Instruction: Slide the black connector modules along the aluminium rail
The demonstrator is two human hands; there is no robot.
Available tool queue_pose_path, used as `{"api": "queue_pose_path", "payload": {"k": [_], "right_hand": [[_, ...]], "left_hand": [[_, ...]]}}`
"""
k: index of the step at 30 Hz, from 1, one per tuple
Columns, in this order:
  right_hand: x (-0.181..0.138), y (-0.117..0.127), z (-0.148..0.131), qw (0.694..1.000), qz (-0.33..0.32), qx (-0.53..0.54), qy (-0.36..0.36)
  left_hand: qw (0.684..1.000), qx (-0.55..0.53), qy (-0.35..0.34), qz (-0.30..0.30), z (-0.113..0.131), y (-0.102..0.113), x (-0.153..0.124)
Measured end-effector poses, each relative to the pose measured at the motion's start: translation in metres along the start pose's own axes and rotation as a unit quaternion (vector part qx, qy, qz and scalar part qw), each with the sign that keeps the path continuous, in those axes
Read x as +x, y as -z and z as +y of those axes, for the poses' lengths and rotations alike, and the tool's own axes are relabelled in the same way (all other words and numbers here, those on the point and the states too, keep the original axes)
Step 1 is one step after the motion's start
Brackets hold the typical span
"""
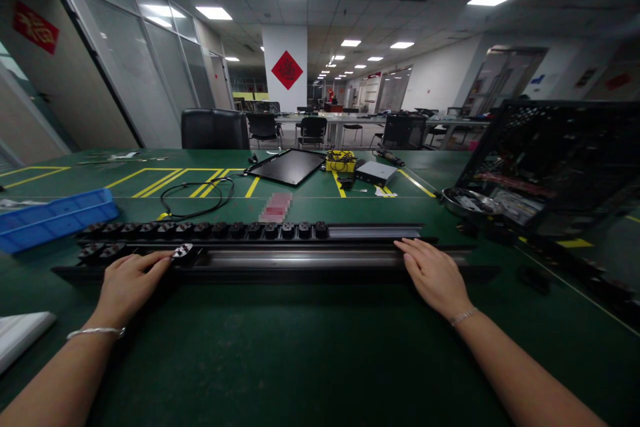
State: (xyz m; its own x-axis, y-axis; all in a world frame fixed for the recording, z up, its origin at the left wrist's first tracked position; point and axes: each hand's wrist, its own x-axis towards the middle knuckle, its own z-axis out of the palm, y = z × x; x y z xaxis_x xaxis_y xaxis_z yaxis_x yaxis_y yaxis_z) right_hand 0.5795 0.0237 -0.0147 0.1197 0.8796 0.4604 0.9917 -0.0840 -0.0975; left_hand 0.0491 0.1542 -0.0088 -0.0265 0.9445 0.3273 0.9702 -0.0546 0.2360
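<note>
Two long black rails with metallic channels lie across the bench in front of me. A row of round black socket modules (237, 230) fills much of the far rail (373, 231). At the left of the near rail (300, 258) are a few more modules, partly hidden by my left hand (131, 278). Its thumb and index finger close on a socket module (183, 251) with pale marks on top. Farther right, my right hand (434, 275) lies with fingers stretched out over the near rail, its fingertips by the far one, holding nothing.
A blue bin (57, 219) stands at left, near a white object (23, 333). Beyond the rails lie a black cable (197, 207), a dark flat panel (287, 167), a yellow box (341, 160) and a grey box (376, 173). At right are a metal bowl (453, 199) and an open computer case (545, 153).
</note>
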Motion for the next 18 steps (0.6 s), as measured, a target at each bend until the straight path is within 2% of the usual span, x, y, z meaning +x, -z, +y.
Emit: {"api": "queue_pose_path", "payload": {"k": [18], "right_hand": [[-0.0001, -0.0004, 0.0003, 1.000, 0.005, 0.000, 0.001]], "left_hand": [[1.000, -0.015, -0.010, -0.018, 0.0025, 0.0008, 0.0007]]}}
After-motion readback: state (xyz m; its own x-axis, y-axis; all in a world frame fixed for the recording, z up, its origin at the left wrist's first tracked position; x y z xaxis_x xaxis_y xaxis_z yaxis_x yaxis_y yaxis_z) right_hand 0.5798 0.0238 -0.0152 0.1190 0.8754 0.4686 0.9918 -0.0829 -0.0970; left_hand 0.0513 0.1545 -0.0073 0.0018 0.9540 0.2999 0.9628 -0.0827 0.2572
